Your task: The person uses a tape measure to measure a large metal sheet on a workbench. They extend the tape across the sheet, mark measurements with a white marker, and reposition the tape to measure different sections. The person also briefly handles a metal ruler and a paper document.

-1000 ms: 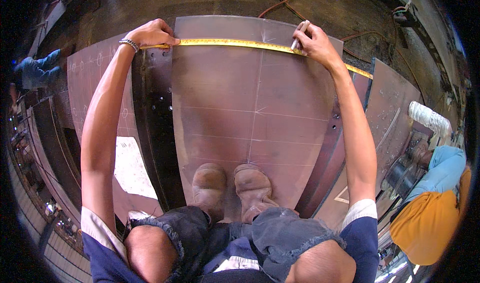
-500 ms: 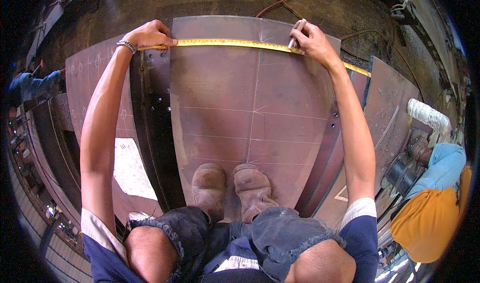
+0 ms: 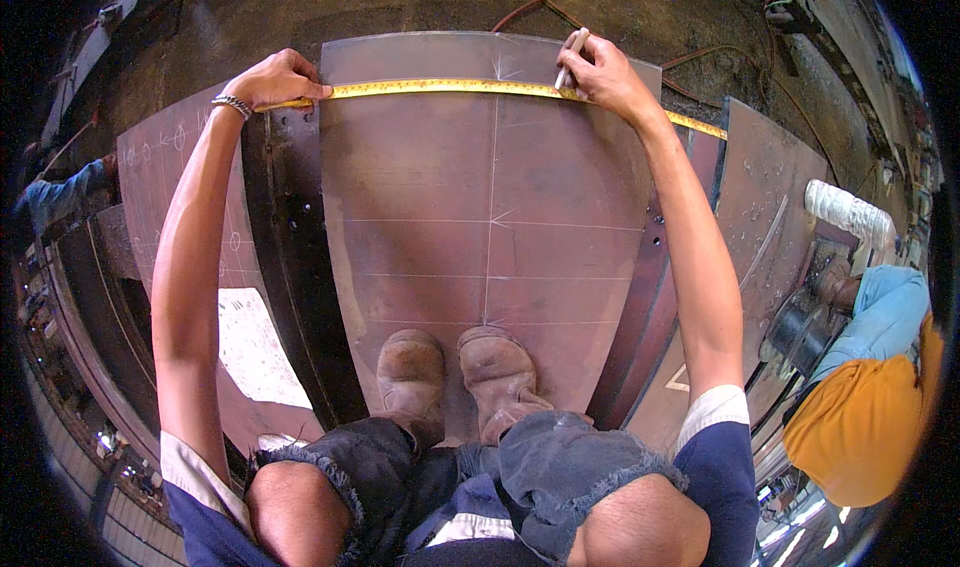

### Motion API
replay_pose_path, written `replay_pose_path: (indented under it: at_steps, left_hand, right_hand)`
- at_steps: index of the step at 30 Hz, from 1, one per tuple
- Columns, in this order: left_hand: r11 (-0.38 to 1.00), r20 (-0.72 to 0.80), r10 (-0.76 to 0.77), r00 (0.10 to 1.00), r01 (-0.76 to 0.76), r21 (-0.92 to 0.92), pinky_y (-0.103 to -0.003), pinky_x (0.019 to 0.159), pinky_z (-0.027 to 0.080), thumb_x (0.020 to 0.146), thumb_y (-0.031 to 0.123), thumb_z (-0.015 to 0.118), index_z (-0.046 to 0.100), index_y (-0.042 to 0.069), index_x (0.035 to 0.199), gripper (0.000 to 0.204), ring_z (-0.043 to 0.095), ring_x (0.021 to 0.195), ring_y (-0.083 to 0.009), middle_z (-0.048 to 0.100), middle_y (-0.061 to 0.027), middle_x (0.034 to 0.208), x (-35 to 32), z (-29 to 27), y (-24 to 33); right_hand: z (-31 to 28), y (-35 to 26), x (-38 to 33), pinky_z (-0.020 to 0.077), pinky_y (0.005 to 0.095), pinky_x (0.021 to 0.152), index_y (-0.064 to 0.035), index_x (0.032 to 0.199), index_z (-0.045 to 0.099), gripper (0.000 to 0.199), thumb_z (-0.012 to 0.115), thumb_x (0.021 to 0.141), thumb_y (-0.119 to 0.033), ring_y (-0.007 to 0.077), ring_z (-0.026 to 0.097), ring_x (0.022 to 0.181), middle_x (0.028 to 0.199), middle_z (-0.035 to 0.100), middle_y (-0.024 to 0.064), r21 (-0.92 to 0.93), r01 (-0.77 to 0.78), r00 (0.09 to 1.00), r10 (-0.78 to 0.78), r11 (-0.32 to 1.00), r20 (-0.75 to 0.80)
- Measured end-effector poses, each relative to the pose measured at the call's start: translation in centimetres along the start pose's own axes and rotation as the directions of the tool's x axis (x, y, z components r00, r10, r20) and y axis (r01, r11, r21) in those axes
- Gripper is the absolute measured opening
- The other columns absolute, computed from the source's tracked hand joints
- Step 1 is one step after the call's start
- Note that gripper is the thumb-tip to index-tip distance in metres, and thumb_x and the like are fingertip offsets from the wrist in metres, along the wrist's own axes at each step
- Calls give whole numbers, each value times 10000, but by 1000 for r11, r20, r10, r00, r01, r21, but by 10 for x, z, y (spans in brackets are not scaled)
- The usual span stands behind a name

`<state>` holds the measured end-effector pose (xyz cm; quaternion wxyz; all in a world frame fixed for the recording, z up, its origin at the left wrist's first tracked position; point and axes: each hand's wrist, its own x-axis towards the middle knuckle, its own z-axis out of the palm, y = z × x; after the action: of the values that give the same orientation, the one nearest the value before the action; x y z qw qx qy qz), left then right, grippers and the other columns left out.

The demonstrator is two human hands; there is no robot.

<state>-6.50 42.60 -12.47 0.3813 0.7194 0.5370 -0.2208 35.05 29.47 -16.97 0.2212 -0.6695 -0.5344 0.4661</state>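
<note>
Measuring is apparently underway: tape (image 3: 440, 87) pinched at eleven o'clock by left fingers (image 3: 302, 65), white stick (image 3: 579, 40) at one by right fingers (image 3: 592, 73); any marking would need steadied tape.

A broad reddish-brown metal plate (image 3: 420, 192) is spreading out between and below the left hand (image 3: 272, 80) and the right hand (image 3: 604, 75). A yellow measuring tape (image 3: 430, 87) is lying across it from grip to grip. Pale lines (image 3: 491, 222) are crossing the plate, and two brown boots (image 3: 411, 367) are standing on it, well back from both grips.
</note>
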Motion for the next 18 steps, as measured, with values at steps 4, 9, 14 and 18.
replay_pose_path:
  at_steps: [4, 9, 14, 18]
  left_hand:
    - [1000, 8, 18, 1000, -18, 6, -281, 573, 487, 778, 389, 768, 747, 5, 816, 386, 611, 550, -121, 678, -61, 654, 1, -1, -1]
    - [999, 13, 19, 1000, -19, -35, -275, 567, 483, 772, 390, 774, 745, 3, 813, 391, 604, 531, -121, 677, -61, 652, 1, 0, -3]
    - [1000, -2, 11, 1000, -11, -8, -268, 573, 483, 765, 390, 778, 746, 10, 810, 384, 607, 535, -123, 678, -58, 654, 1, 0, -2]
    - [1000, 0, 9, 1000, -9, -26, -268, 574, 483, 768, 385, 776, 748, 17, 807, 372, 610, 538, -119, 679, -59, 653, 3, 2, -3]
  right_hand:
    - [0, 1, 0, 490, 334, 651, -2, 946, 614, 290, 597, 908, -289, 152, 600, 693, 781, 654, 80, 8, 18, 1000, -18, 1000, 0]
    - [0, 2, 1, 495, 345, 673, -2, 949, 619, 301, 591, 913, -300, 157, 606, 717, 788, 655, 87, -30, 41, 999, -41, 999, -12]
    - [0, 1, 1, 494, 352, 679, -3, 955, 623, 311, 589, 906, -308, 171, 612, 722, 793, 658, 97, -63, 51, 998, -52, 997, -24]
    - [-1, 0, 0, 493, 355, 677, -2, 952, 626, 317, 590, 904, -313, 175, 615, 722, 792, 659, 102, -80, 24, 1000, -26, 996, -14]
